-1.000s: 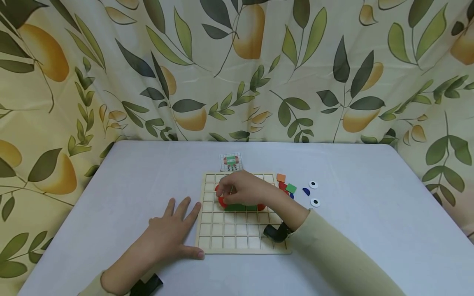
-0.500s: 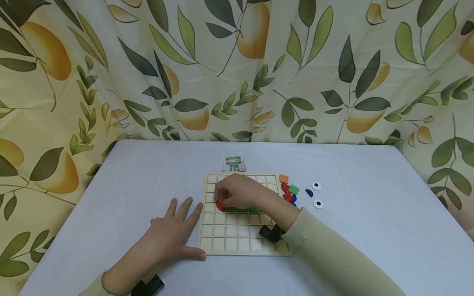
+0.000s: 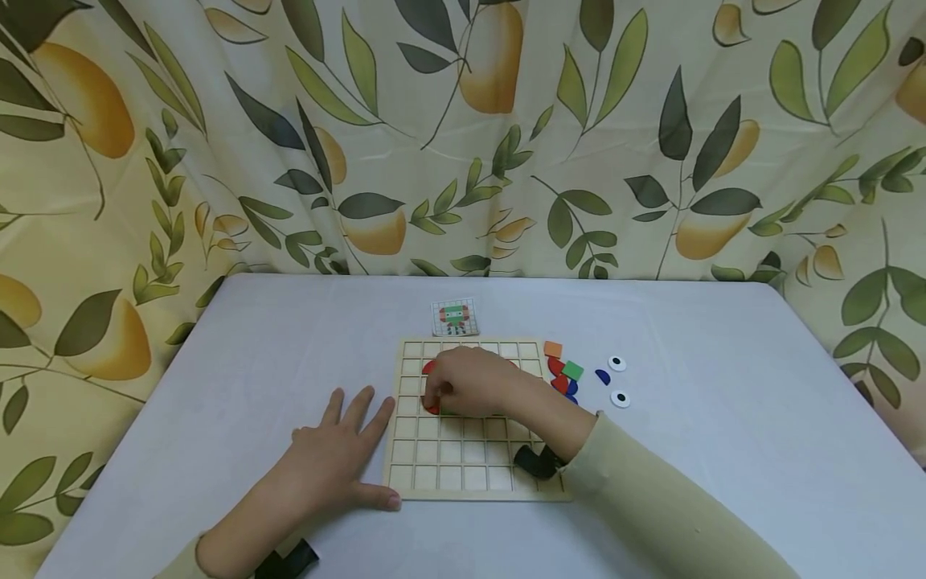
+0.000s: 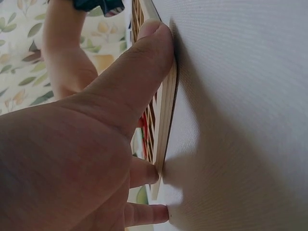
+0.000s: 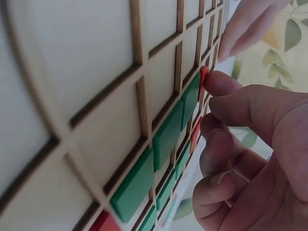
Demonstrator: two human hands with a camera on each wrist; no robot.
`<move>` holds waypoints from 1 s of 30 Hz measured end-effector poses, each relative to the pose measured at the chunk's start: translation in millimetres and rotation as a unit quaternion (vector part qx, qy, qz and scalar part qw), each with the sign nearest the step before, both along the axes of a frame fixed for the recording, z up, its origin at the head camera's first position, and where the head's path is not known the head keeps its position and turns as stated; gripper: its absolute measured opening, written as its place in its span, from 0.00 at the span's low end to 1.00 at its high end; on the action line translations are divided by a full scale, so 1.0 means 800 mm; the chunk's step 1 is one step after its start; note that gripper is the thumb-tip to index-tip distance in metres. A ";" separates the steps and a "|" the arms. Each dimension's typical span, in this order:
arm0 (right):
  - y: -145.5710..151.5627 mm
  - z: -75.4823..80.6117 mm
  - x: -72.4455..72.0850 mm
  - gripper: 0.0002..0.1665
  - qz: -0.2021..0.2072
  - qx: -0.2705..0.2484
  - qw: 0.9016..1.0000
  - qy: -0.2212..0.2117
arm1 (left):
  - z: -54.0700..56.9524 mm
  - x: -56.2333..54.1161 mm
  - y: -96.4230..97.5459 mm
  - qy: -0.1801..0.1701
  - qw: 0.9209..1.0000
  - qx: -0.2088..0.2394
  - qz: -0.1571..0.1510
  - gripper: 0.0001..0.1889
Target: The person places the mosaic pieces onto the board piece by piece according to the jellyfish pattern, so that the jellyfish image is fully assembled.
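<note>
On the wooden grid board (image 3: 463, 478), my right hand (image 3: 473, 382) bends over the upper left cells. Its thumb and index finger pinch a red rounded tile (image 5: 203, 77) at the end of a row of green square tiles (image 5: 168, 134). Another red tile (image 3: 428, 367) shows just above the fingers in the head view; the hand covers most of the green tiles there. With fingers spread, my left hand (image 3: 333, 450) rests flat at the board's left side. Its thumb lies against the board's edge (image 4: 166, 106) in the left wrist view.
Right of the board lie loose pieces: an orange square (image 3: 553, 349), a green square (image 3: 572, 370), red and blue rounded tiles, and two eye discs (image 3: 620, 399). A small picture card (image 3: 455, 317) lies behind the board. A patterned curtain (image 3: 463, 161) hangs behind the table.
My right hand has stayed over the same upper left cells, its fingers shifting slightly and settling lower over the red tile. My left hand has kept its place.
</note>
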State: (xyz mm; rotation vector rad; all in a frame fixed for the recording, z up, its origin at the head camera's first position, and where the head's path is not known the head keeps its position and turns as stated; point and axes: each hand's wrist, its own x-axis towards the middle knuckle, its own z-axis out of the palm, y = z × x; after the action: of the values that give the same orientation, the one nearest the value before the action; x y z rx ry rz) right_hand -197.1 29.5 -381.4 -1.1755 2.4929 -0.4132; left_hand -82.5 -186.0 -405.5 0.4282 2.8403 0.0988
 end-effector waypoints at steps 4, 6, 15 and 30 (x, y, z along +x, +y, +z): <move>0.007 0.003 0.002 0.14 -0.012 0.004 1.000 0.002 | 0.001 -0.001 0.002 -0.009 1.000 0.001 0.007 0.65; 0.012 0.002 0.002 0.14 -0.015 -0.003 1.000 -0.004 | 0.002 -0.001 0.003 -0.014 1.000 0.002 0.012 0.65; 0.061 0.001 -0.001 0.10 -0.049 -0.089 0.995 -0.023 | -0.001 -0.003 0.006 -0.020 1.000 0.007 0.016 0.65; 0.171 0.017 -0.026 0.11 -0.231 -0.153 0.961 -0.009 | 0.001 0.002 0.005 -0.019 1.000 0.004 0.018 0.65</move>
State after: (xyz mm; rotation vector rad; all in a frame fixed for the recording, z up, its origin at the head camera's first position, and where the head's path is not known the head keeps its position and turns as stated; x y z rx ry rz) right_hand -218.1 166.1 -367.7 -0.6633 2.7456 -0.9549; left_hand -80.8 -182.0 -404.6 0.3742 2.8119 0.1249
